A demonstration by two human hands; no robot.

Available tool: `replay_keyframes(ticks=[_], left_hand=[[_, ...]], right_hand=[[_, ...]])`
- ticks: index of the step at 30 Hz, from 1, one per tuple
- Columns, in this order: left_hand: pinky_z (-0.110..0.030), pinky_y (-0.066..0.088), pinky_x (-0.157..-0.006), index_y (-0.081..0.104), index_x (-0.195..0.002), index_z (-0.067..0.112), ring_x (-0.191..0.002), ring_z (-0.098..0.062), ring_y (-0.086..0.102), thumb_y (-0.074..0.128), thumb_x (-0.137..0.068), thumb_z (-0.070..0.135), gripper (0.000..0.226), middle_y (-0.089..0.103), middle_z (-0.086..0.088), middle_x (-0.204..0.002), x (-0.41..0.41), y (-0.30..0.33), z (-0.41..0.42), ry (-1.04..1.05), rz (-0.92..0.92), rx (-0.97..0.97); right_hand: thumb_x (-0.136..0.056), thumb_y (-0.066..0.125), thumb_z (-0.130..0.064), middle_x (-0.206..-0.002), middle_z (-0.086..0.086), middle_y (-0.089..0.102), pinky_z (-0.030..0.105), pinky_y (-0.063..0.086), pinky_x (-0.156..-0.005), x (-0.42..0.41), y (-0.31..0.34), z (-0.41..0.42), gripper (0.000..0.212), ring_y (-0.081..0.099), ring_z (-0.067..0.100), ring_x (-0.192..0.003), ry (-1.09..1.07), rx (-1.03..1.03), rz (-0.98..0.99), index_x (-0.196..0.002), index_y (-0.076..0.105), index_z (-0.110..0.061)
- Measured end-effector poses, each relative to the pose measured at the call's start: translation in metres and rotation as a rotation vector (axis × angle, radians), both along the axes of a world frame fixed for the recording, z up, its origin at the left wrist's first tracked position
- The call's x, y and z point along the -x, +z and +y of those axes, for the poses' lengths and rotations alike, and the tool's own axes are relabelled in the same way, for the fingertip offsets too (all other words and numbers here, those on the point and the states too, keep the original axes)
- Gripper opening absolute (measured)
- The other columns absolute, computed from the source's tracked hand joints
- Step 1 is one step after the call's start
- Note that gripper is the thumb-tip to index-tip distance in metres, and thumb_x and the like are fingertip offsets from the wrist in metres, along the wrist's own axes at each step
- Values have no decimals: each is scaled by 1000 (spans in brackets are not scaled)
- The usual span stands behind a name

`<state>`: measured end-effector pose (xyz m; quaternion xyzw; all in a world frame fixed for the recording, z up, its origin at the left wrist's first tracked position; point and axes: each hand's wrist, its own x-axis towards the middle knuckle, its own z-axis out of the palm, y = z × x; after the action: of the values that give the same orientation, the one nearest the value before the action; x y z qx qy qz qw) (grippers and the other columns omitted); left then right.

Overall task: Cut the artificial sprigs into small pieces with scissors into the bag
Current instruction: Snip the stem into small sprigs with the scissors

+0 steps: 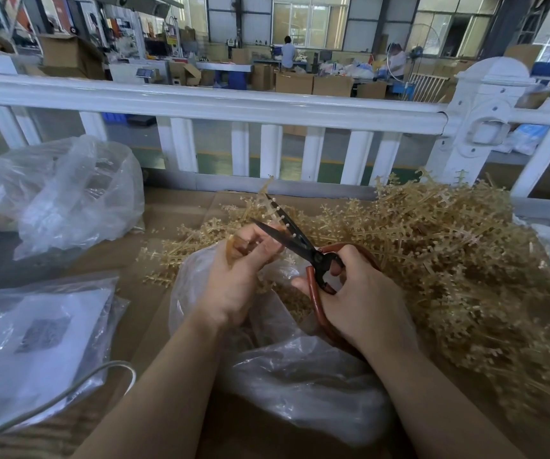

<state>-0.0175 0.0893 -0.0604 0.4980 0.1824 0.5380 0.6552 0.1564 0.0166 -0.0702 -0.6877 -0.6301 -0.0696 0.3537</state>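
The worry from where I stand is the fingers: the left hand [234, 276] pinches a tan sprig [271, 207] right at the blades of the scissors [295, 240], fingertips curled round the stem and almost touching the dark steel, so a bite taken too near could nick skin instead of plastic. The second risk is a miss. The clear bag [287, 362] lies slack beneath both hands with its mouth rumpled, and the sprig's free end points off toward twelve o'clock, past the far lip of the bag, so a snipped bit could well jump onto the brown cardboard [181, 207] rather than drop inside. The blades stand apart in a narrow V with the stem lying between them, which I take as a cut about to be made. The right hand [363, 299] is closed round the red handles, thumb over the near loop and the other fingers wrapped through the far one, wrist angled so the tips aim to eleven o'clock. The left forearm comes up from six o'clock with its palm turned inward and its knuckles toward me. The big heap of uncut sprigs [459, 256] sits at three o'clock, touching the bag's edge, and a few strays lie at nine o'clock of it. Some cut pieces already show inside the bag near the right thumb.
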Motion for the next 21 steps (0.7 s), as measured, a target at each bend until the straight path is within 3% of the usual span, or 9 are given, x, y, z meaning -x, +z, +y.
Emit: replay_keyframes(ticks=[4,9,12,17,21], left_hand=[[-16,49,-59,70,-89,10,-62,-7,62,65,-88,9,5,67,-2,-78,-2,-1,0,-31,-14,-16],[-28,55,-72,72,-94,13,-84,-20,67,67,-86,13,10,70,-9,-92,-1,-4,2,-17,17,-2],[-28,54,-69,67,-99,6,-81,-20,66,65,-88,10,12,66,-13,-93,-3,-3,2,-43,-4,5],[-35,51,-75,61,-105,2,-86,-24,60,62,-90,11,18,60,-17,-97,-4,0,1,-34,-11,13],[-33,52,-75,64,-98,4,-84,-25,59,65,-87,12,13,61,-14,-92,-3,0,-1,-14,36,-4]], right_hand=[[-70,36,-100,-67,-24,51,12,28,-43,2,0,-1,66,43,-9,-53,-14,4,7,-84,37,-35],[-70,32,-101,-64,-22,52,14,29,-43,2,0,-1,66,44,-7,-52,-1,13,9,-83,37,-36],[-69,29,-102,-64,-21,53,14,30,-43,2,1,-2,69,46,-6,-51,4,11,14,-83,38,-35],[-68,32,-101,-61,-23,53,11,29,-44,1,1,-3,63,46,-9,-52,11,10,26,-79,37,-39],[-70,36,-99,-64,-23,52,11,27,-43,1,0,-1,64,46,-9,-52,1,5,10,-82,37,-36]])
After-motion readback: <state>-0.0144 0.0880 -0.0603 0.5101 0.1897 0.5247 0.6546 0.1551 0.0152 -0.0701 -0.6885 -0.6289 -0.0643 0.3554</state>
